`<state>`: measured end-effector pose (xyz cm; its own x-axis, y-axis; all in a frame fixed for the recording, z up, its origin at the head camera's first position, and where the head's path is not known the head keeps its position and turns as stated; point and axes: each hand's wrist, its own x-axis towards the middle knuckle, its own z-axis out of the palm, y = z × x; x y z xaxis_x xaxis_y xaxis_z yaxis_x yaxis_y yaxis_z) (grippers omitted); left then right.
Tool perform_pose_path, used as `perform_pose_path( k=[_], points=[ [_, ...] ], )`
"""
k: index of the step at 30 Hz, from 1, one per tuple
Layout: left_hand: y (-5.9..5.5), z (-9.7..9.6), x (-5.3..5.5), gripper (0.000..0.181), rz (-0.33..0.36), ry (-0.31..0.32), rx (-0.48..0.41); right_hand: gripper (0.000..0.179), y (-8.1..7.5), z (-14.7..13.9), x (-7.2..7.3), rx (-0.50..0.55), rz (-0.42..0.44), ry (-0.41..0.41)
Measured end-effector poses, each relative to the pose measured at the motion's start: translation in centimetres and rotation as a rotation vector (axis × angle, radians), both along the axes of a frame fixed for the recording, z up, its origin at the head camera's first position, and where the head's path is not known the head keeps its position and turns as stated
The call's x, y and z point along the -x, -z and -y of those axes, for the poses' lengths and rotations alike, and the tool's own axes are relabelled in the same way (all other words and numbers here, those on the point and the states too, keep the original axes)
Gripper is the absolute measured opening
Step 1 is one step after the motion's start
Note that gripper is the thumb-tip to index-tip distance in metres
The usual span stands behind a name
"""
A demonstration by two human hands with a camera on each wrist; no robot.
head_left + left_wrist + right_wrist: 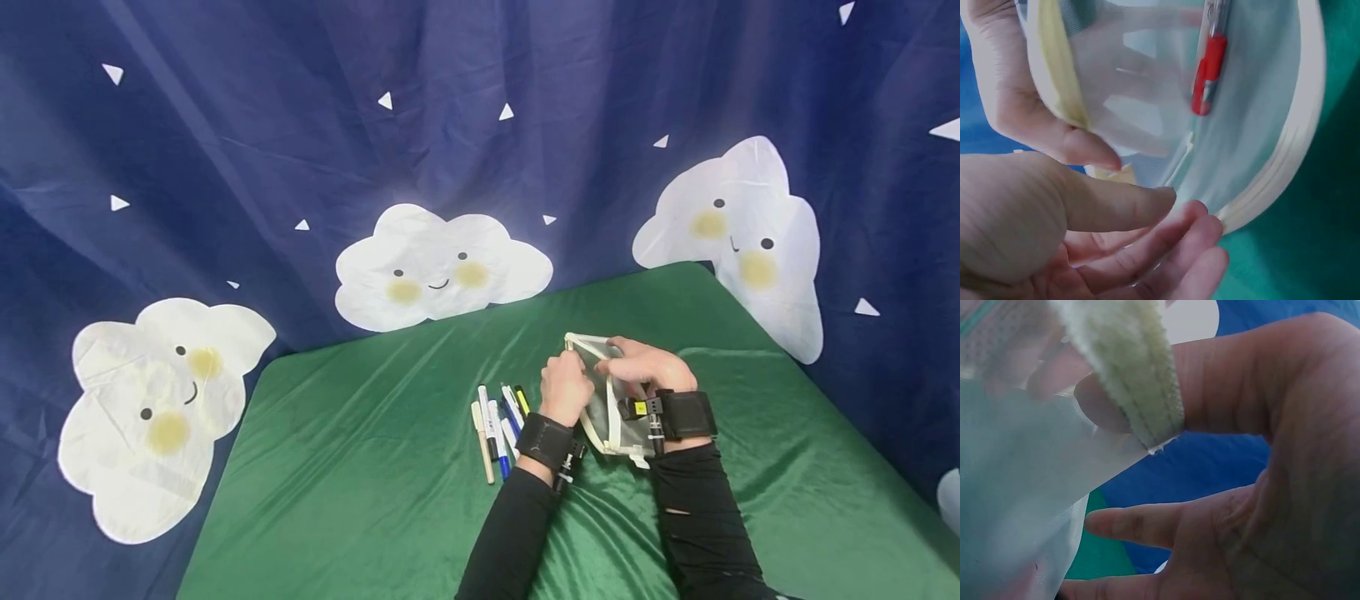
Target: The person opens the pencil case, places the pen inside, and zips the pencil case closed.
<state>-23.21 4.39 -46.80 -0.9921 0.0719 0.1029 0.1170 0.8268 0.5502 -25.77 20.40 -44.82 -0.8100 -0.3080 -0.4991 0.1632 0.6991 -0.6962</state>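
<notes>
Red pen (1210,78): cut off at left-wrist frame's top, inside pouch (614,417)
Left hand (566,387): grip pinching pouch
Right hand (654,367): grip likewise

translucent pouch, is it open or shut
Open: in the left wrist view, the translucent pouch has its edges spread apart, and a red pen shows inside.

We've got the pouch (612,412) on the tablecloth (360,467), one pen (1211,69) inside it! Loose pens (497,435) lie bunched to its left, the left hand (566,388) between, and behind it all hangs the curtain (450,133).
</notes>
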Motion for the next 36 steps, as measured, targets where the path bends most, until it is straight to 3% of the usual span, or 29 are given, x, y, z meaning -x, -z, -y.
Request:
perform_pose_path(
  k=[4, 11, 15, 21, 27, 33, 36],
  points=[
    [-1.0, 0.3, -0.2, 0.035, -0.019, -0.022, 0.062, 0.083, 0.0, 0.2, 0.0, 0.002, 0.004, 0.008],
    [-2.6, 1.1, -0.8, 0.011, -0.094, -0.025, 0.171, 0.085, 0.3, 0.1, 0.0, -0.004, 0.004, 0.002],
    [-3.2, 2.1, -0.8, 0.011, -0.145, 0.01, 0.185, 0.086, 0.4, 0.1, 0.0, -0.007, -0.001, 0.001],
    [-3.9, 3.5, -0.6, 0.015, -0.151, 0.046, 0.155, 0.084, 0.3, 0.2, 0.0, 0.024, 0.012, 0.006],
    [-3.8, 4.3, -0.3, 0.019, -0.12, 0.065, 0.172, 0.082, 0.4, 0.2, 0.1, 0.014, 0.019, 0.009],
    [-3.4, 5.5, 0.1, 0.018, -0.147, 0.08, 0.188, 0.083, 0.4, 0.3, 0.1, -0.015, 0.001, -0.001],
    [-3.4, 6.3, 0.4, 0.018, -0.128, 0.084, 0.192, 0.083, 0.4, 0.3, 0.0, -0.017, -0.01, 0.001]
  ],
)
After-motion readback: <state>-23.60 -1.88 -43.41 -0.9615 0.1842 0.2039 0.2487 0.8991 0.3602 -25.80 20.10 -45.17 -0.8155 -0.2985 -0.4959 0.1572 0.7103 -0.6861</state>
